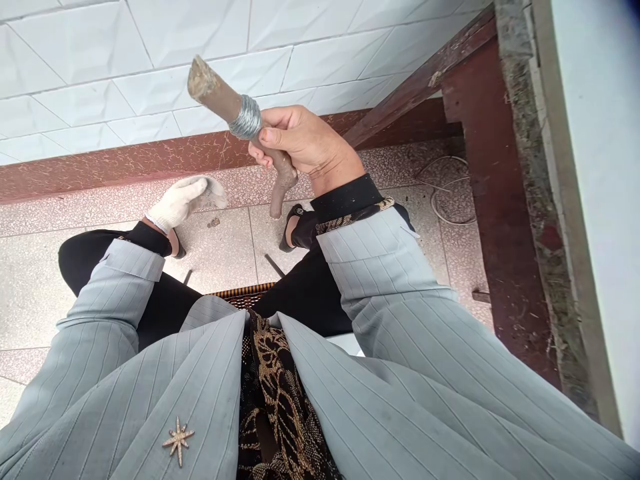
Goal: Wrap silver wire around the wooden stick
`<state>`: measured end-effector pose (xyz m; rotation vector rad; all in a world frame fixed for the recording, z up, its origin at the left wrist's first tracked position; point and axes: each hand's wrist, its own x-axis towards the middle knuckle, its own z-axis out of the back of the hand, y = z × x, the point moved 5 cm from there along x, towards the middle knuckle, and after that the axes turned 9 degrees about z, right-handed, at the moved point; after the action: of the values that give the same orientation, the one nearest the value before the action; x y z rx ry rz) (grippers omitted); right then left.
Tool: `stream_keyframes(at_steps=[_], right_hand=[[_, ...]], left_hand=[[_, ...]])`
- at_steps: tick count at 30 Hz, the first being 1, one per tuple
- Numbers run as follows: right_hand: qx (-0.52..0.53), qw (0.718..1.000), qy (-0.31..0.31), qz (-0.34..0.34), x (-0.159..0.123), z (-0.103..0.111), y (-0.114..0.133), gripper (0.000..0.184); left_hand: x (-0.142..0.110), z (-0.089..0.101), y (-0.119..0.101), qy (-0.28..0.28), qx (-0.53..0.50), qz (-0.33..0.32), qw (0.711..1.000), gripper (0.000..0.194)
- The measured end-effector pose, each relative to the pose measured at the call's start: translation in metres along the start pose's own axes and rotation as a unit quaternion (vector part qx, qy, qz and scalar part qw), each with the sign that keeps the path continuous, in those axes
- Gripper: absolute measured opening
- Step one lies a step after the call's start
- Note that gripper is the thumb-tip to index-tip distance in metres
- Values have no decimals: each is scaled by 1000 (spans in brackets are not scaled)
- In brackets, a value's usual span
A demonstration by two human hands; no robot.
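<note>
A crooked wooden stick (216, 93) slants up in front of the white tiled wall, its cut end at the upper left. Silvery wire (246, 118) is wound in a thick coil around it. My bare right hand (300, 141) is closed around the stick just below the coil, and the bent lower end (284, 180) sticks out beneath the fingers. Lower and to the left, my left hand (184, 199) wears a white knitted glove with a grey patch. Its fingers are pressed together and slightly smeared; whatever they pinch is too fine to make out.
White tiles (200, 33) cover the wall above a red-brown skirting (125, 160). A dark red wooden frame (480, 167) with a slanting brace stands at right. Pale cable (443, 193) loops on the speckled floor beside it. A woven seat edge (245, 293) shows between my legs.
</note>
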<state>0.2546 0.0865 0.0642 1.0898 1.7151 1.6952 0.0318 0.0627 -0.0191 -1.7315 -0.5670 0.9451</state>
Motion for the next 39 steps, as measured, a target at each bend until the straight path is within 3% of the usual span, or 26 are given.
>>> stream_keyframes(at_steps=[9, 14, 18, 21, 22, 26, 29, 32, 35, 37, 39], right_hand=[[24, 996, -84, -13, -3, 15, 0, 42], [25, 990, -132, -28, -4, 18, -1, 46], [-50, 983, -170, -57, -2, 22, -6, 35], [-173, 953, -233, -84, 1, 30, -16, 14], [-244, 937, -226, -108, 2, 31, -20, 10], [-535, 817, -112, -186, 4, 23, -28, 10], [-600, 765, 2, -234, 2, 14, -37, 13], [-554, 772, 162, -267, -3, 1, -48, 10], [-411, 810, 325, -263, -11, -13, -50, 17], [-332, 843, 354, -233, -12, -16, -42, 21], [-284, 883, 327, -184, -10, -13, -30, 25]], left_hand=[[-4, -5, -11, 3, -5, -3, 1000, 41], [-1, 0, -5, -2, 30, -13, 999, 40], [1, 2, -2, -21, 100, -12, 995, 31], [-2, -6, -8, -23, 181, -10, 983, 30], [-3, -8, -10, -32, 216, -8, 976, 30], [-6, -14, -17, -84, 385, -25, 919, 26], [-7, -10, -18, -130, 457, -55, 878, 24], [-7, -1, -17, -165, 465, -67, 867, 24], [-8, 3, -18, -171, 444, -68, 877, 22], [-8, 4, -18, -164, 415, -61, 893, 22], [-6, 3, -16, -149, 374, -56, 914, 21]])
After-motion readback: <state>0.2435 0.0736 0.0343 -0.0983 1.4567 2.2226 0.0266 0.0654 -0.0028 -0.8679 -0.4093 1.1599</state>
